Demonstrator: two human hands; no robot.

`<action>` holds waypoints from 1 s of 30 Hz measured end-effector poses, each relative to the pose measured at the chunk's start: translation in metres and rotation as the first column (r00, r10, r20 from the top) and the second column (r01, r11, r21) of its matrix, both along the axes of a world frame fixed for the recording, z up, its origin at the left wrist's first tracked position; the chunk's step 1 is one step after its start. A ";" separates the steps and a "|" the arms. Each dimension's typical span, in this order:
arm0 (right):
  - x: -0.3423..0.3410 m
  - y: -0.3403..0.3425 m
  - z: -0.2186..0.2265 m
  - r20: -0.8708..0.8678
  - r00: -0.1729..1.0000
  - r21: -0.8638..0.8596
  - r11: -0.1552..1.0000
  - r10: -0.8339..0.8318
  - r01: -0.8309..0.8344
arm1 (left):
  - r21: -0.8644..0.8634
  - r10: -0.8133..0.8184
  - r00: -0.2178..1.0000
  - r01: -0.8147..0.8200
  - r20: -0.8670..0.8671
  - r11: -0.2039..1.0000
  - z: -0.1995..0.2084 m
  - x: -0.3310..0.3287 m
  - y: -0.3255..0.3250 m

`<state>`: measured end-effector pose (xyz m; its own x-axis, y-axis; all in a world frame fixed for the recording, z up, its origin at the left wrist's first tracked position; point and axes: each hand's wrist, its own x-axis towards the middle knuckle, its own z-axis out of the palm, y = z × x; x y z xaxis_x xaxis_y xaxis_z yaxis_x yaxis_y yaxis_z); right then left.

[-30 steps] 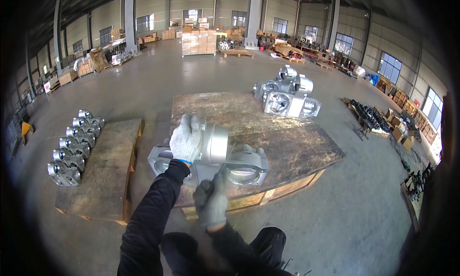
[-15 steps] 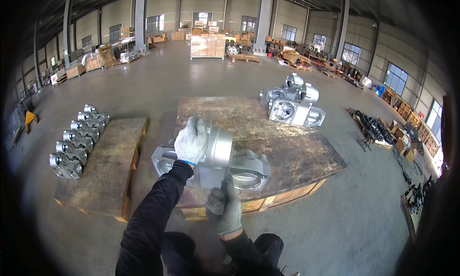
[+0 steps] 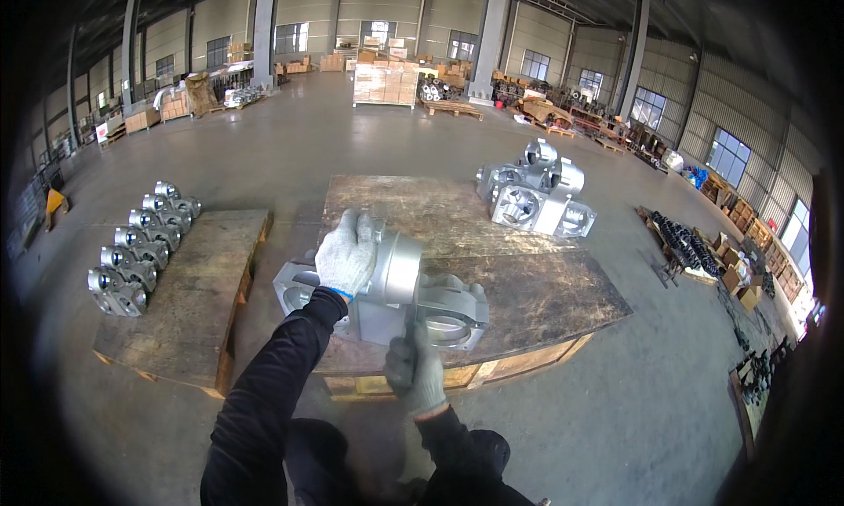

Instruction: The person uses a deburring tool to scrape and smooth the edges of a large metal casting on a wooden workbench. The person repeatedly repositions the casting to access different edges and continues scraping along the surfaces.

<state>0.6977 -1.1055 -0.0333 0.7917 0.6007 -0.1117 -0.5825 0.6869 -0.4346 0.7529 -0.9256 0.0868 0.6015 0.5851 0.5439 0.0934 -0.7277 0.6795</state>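
A large silver metal casting (image 3: 378, 317) with a round collar on top and ring-shaped openings at its sides stands near the front edge of the wooden bench (image 3: 554, 299). My left hand (image 3: 348, 255), in a grey knit glove, grips the collar's left side, fingers over the top. Below the collar's right side, my gloved right hand (image 3: 415, 371) is closed around a slim dark flat tool (image 3: 412, 321), possibly a file. The tool stands upright against the casting; its tip is blurred and hard to make out.
Similar castings (image 3: 538, 194) stand at the bench's far right corner. To the left, a row of smaller castings (image 3: 132, 255) lines a low wooden platform (image 3: 180, 304). Dark parts (image 3: 686, 242) lie on a pallet at right, and stacked cartons (image 3: 384, 82) stand far back.
The view has shifted slightly. My right hand and the tool sit a little higher against the casting; my left hand keeps its grip on the collar.
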 end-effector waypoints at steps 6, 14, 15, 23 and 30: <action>0.009 -0.001 0.000 0.132 0.991 0.028 0.999 0.015 -0.019 | 0.033 -0.019 0.999 0.017 0.044 0.999 -0.003 0.001 0.002; 0.011 -0.003 0.004 0.137 0.990 -0.031 0.999 0.040 -0.036 | 0.065 0.024 0.999 -0.027 0.045 0.998 -0.009 0.005 0.006; 0.011 -0.003 0.003 0.192 0.981 0.051 0.998 0.026 -0.037 | 0.076 0.025 0.998 -0.029 0.053 0.997 -0.010 0.005 0.006; 0.019 -0.003 -0.005 0.154 0.984 -0.088 0.993 0.088 -0.075 | 0.072 0.013 0.998 -0.017 0.059 0.997 -0.008 0.004 0.005; 0.044 -0.023 0.008 0.193 0.979 -0.229 0.973 0.072 -0.026 | -0.023 -0.005 1.000 0.005 0.016 1.000 -0.003 -0.002 -0.001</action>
